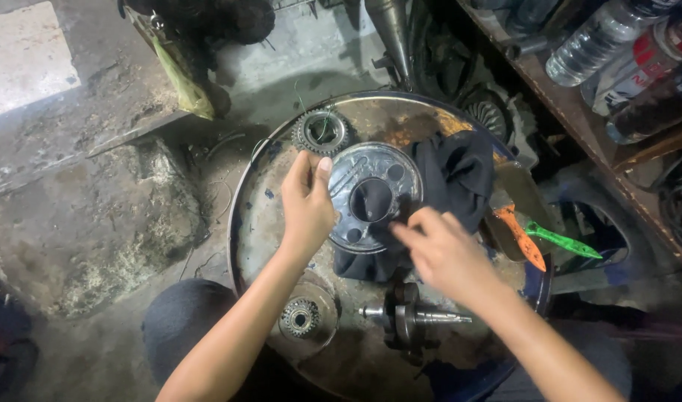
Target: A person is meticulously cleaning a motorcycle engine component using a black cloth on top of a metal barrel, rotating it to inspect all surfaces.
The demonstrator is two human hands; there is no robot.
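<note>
A round silver metal plate [371, 167] with a centre hole and several smaller holes lies on a dark cloth [456, 175] atop a drum lid [255, 223]. My left hand [307, 205] grips the plate's left edge, thumb on top. My right hand [441, 253] is blurred at the plate's lower right edge, fingers pointing left and touching the cloth and plate rim. A toothed gear [321, 132] lies just above my left hand. A crankshaft [412, 316] rests below my right hand, and a small gear on a round plate [302, 318] sits under my left forearm.
An orange-handled tool [521, 237] and a green-handled tool [561, 240] lie at the drum's right edge. A shelf [572, 112] with plastic bottles [601, 37] runs along the right. Dirty concrete floor [95, 223] lies left, with a yellow-green rag [181, 82].
</note>
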